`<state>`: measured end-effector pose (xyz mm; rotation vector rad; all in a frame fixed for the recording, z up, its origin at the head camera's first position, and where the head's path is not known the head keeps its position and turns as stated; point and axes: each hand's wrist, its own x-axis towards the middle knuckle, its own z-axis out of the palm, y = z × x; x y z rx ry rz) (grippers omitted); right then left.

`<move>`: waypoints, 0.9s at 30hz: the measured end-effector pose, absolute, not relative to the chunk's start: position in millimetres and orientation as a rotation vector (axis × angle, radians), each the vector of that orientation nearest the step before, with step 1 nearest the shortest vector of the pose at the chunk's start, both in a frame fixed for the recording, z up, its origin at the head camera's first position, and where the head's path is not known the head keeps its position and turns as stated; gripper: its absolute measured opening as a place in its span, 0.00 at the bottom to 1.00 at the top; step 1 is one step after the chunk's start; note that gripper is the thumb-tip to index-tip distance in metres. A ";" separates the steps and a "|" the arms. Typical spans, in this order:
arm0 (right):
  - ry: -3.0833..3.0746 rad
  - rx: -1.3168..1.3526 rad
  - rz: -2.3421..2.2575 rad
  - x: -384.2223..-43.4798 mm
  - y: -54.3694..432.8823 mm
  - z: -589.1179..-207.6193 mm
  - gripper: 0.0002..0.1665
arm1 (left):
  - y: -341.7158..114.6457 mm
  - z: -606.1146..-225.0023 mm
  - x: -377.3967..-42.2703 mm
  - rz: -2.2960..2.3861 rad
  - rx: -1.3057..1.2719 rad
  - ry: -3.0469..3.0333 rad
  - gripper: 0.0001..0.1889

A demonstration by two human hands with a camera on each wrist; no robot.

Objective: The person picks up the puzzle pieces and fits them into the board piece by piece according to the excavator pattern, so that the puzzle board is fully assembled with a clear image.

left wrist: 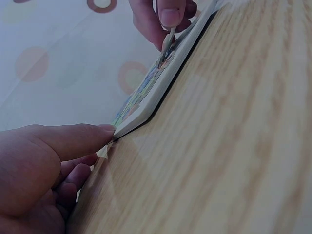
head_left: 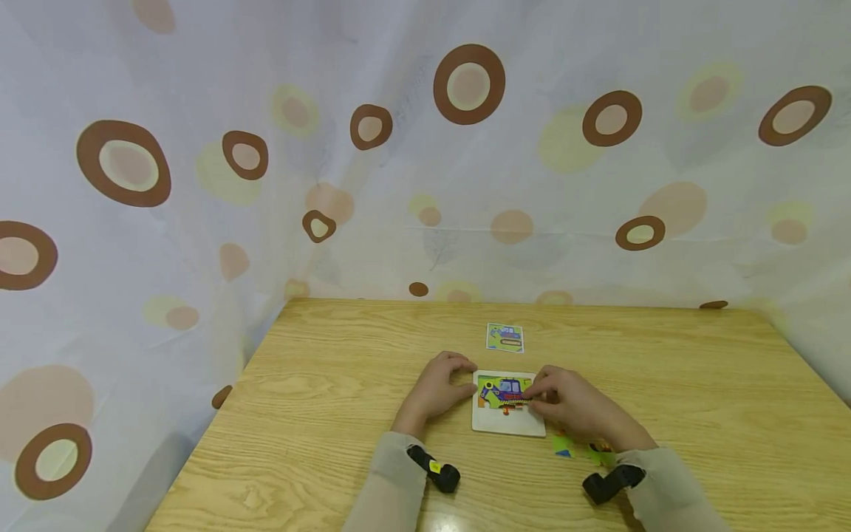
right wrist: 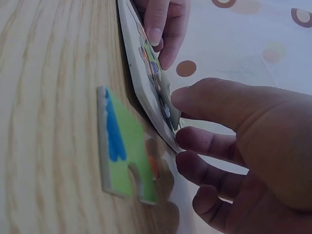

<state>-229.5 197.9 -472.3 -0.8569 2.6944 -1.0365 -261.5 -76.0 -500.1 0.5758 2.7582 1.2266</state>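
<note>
A white-framed jigsaw puzzle board [head_left: 508,423] lies on the table, its upper part filled with a blue and red excavator picture and its lower part bare white. My left hand [head_left: 437,386] rests at the board's left side, thumb against the edge and fingers spread toward the upper corner. Over the right half of the picture, my right hand [head_left: 573,399] pinches a puzzle piece [left wrist: 167,45] between thumb and fingers, tilted up from the board. The fingers hide most of that piece in the head view. In the right wrist view, a loose green puzzle piece with a blue patch [right wrist: 119,151] lies beside the board.
Another loose piece [head_left: 602,454] lies near my right wrist, partly under the forearm. A small card with an excavator picture [head_left: 505,338] lies behind the board. The wooden table [head_left: 332,369] ends at a patterned curtain [head_left: 399,177].
</note>
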 end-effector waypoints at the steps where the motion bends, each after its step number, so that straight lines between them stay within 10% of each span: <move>1: 2.698 -0.859 -1.036 -229.6 197.8 -472.5 0.09 | -76.0 -500.1 -261.7 1.225 0.575 2.759 0.16; 27: 2.675 -0.755 -1.082 -229.6 191.1 -476.5 0.10 | -75.7 -498.4 -260.1 1.220 0.582 2.759 0.16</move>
